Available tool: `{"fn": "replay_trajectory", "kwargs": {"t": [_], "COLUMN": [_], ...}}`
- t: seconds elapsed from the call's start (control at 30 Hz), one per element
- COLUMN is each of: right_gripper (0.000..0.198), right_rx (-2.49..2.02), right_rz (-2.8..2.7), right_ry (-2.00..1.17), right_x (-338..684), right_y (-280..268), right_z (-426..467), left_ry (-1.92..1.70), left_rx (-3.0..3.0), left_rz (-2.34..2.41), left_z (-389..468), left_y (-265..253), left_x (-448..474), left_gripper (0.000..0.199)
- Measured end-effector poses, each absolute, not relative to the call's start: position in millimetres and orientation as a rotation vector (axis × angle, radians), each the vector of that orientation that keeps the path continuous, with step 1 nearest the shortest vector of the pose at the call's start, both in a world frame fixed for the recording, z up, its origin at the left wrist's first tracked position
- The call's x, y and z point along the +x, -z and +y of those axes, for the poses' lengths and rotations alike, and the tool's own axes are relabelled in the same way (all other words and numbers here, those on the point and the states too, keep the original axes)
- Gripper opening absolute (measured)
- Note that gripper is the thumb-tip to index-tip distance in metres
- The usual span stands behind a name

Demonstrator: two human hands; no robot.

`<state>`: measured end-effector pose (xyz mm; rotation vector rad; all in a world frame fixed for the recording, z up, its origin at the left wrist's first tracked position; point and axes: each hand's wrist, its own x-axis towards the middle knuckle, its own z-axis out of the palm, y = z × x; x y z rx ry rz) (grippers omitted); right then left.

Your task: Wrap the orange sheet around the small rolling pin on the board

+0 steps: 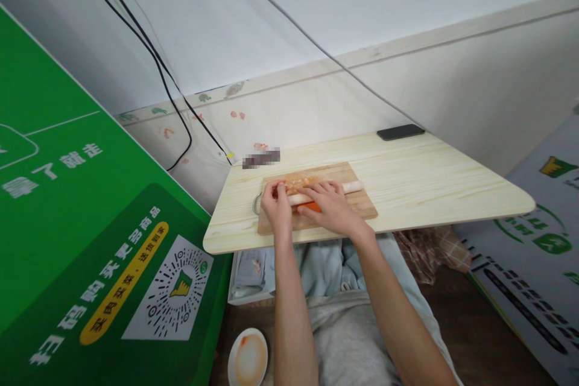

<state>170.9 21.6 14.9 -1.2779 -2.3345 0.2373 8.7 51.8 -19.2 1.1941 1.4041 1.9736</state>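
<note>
A wooden cutting board (pixel 362 205) lies on the pale table. Across it rests a pale stick like a rolling pin (pixel 353 187), its right end sticking out past my fingers. Behind the stick is a flat orange piece with whitish flecks (pixel 301 181); its material I cannot make out. A deeper orange patch (pixel 312 207) shows under my right palm. My left hand (pixel 277 204) has its fingers pinched together by the stick's left end and the flecked piece; what they grip is hidden. With fingers stretched out, my right hand (pixel 329 204) lies over the stick.
A dark phone (pixel 400 132) lies at the table's back right. A blurred-out dark item (pixel 261 159) is at the back left. Green printed panel (pixel 67 193) stands left, a white one right. Below are a stained white dish (pixel 247 359) and a box (pixel 251 298).
</note>
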Motion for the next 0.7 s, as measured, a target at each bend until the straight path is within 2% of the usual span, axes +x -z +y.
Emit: {"fn": "replay_trajectory", "kwargs": {"t": [0.7], "right_gripper": [0.048], "right_rx": [-1.292], "right_rz": [-2.325], "right_ry": [-0.228], "right_x": [169.4], "right_y": [-14.5], "right_z": [21.7], "left_ry": [-1.976], "left_rx": [1.189], "left_rz": [1.403], "left_z": [52.9], "left_y": [20.4], "left_x": [9.0], "left_gripper": [0.019]}}
